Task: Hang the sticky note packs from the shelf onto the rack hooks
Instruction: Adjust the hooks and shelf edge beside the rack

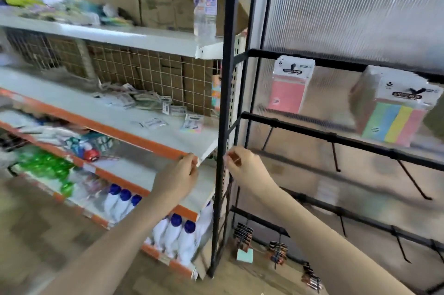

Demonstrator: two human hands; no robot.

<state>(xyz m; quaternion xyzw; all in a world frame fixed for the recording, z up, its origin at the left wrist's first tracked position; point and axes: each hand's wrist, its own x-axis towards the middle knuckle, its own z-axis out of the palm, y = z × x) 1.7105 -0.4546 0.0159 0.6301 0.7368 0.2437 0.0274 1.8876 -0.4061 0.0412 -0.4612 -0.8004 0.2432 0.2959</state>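
Progress: I count two packs hung, pink pack [289,86] and multicolour pack [394,112] | left: loose packs [141,100] on shelf [125,118] | left hand [179,174], right hand [242,166]: loosely curled, empty.

Motion blur smeared the whole left side, so the goods on the top shelf [134,39] and the green items [45,165] lower down could not be identified. The print on the small packs [141,100] scattered on the middle shelf was too small to read. The multicolour pack [394,112] was blurred, its hook hidden behind the header card.
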